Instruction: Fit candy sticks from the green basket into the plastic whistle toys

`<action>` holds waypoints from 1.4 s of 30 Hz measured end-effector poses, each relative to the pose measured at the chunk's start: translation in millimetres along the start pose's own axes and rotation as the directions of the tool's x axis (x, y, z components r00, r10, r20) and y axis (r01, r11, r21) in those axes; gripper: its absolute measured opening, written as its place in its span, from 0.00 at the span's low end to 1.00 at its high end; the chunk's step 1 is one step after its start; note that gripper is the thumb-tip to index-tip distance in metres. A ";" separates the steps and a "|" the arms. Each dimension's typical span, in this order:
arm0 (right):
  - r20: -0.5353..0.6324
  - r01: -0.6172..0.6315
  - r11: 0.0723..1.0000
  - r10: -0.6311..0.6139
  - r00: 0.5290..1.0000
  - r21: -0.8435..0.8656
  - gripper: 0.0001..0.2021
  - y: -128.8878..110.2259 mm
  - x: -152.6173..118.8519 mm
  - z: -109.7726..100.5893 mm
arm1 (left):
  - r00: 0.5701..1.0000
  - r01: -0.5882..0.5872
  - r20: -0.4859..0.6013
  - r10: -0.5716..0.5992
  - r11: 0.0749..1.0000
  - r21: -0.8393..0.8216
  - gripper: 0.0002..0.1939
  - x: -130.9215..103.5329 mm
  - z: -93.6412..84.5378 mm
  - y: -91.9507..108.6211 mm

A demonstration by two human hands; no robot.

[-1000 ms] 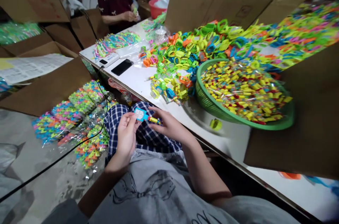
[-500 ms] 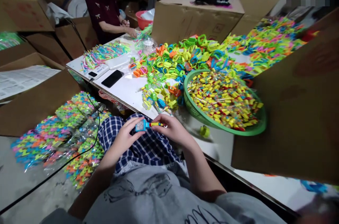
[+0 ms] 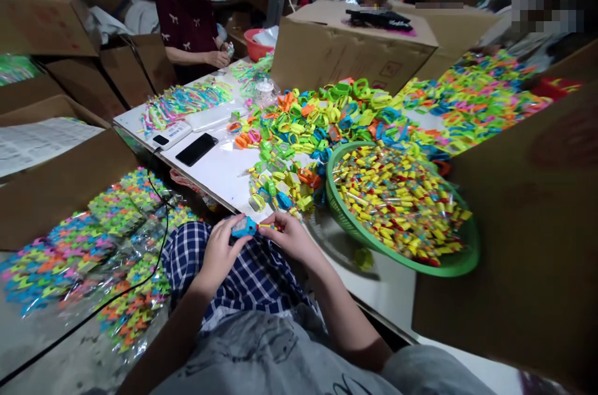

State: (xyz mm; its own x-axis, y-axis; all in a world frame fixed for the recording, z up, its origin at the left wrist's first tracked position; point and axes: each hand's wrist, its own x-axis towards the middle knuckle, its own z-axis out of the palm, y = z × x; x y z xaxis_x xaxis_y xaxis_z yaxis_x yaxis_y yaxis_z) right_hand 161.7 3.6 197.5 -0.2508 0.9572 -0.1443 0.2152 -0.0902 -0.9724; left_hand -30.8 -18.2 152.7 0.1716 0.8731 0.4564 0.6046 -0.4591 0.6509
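Note:
Above my lap, my left hand (image 3: 219,253) is closed on a blue plastic toy watch (image 3: 243,228) with a greyish face. Between the fingertips of my right hand (image 3: 295,239) is a small yellow-and-red tube (image 3: 268,227), partly covered by the fingers. The tube's inner end meets the right side of the blue piece; whether it is inserted I cannot tell. Right of my hands, a green plastic basket (image 3: 471,258) holds many similar yellow-and-red tubes (image 3: 397,202). Beyond them lies a heap of coloured toy watches (image 3: 322,121) on the white table (image 3: 219,174).
A black phone (image 3: 197,149) and a white device (image 3: 172,134) lie on the table's left. Cardboard boxes (image 3: 355,40) stand behind and at right. Bagged coloured pieces (image 3: 79,245) and a black cable (image 3: 116,292) are at left. A person in maroon (image 3: 189,27) works across the table.
The blue toy watch has turned in my left hand, so its face shows less. Both hands stay close together. Across the table, the other person's hands have drawn back from the green strips.

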 end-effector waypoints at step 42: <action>-0.027 0.509 0.855 -0.514 0.858 -0.103 0.08 -10.5 -47.0 0.4 | 0.918 -0.267 -0.240 0.316 0.940 0.213 0.03 2.7 -26.2 52.8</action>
State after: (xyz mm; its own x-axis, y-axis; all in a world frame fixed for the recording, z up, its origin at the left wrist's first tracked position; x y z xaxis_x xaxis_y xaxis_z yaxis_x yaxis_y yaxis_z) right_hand 170.8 -40.6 214.4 -0.3003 0.8746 0.3806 0.1536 0.4382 -0.8857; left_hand -18.8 -44.4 204.2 0.1612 0.6170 0.7702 0.6884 -0.6296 0.3602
